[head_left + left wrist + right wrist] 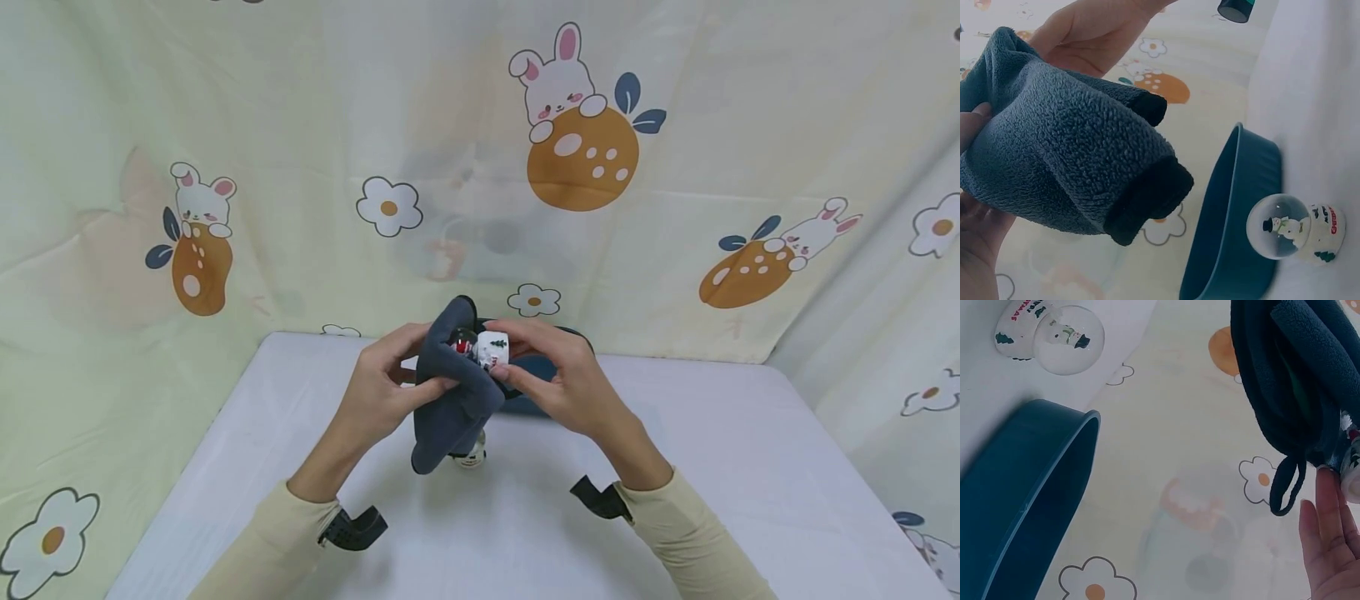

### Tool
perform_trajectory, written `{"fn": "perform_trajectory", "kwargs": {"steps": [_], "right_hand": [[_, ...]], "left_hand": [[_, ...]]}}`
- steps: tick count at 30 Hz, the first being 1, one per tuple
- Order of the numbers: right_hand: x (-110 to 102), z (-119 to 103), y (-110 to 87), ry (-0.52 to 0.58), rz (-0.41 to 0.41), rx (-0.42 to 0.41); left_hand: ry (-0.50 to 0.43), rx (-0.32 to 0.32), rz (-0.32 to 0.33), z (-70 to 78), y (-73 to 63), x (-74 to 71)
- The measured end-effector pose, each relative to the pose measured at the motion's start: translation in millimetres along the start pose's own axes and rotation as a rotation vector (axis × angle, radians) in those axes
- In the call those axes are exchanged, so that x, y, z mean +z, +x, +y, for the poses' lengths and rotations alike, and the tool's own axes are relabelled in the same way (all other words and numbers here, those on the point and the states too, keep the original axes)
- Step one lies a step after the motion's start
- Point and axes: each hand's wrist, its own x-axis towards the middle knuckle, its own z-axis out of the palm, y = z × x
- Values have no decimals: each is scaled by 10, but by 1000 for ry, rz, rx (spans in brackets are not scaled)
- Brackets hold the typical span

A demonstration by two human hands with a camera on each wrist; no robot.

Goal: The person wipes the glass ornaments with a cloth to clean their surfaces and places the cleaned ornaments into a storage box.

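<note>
My left hand (378,387) grips a blue-grey cloth (453,408) with a dark edge, thumb in front, and the cloth hangs down below it. Held at its white base by the thumb and fingers of my right hand (566,375) is a snow globe (492,348), lying sideways with its glass end against a fold of the cloth. In the right wrist view, a dark loop of the cloth (1260,381) dangles beside my fingertips. A second snow globe (1279,227), with a snowman inside, stands upright on the table under the cloth.
Behind the hands, a blue plastic basin (1254,175) sits on the white table (720,467). A curtain (450,100) printed with rabbits and flowers hangs along the table's back edge. Black straps stick out from both sleeves.
</note>
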Motion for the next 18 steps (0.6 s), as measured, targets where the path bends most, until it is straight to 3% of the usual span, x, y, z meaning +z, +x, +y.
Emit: {"fn": "perform_trajectory", "kwargs": {"steps": [11, 18], "right_hand": [[-30, -39, -13, -19, -37, 42], [-42, -81, -26, -22, -36, 127]], "left_hand": [[-7, 133, -17, 9, 1, 10], [22, 237, -27, 11, 4, 33]]}}
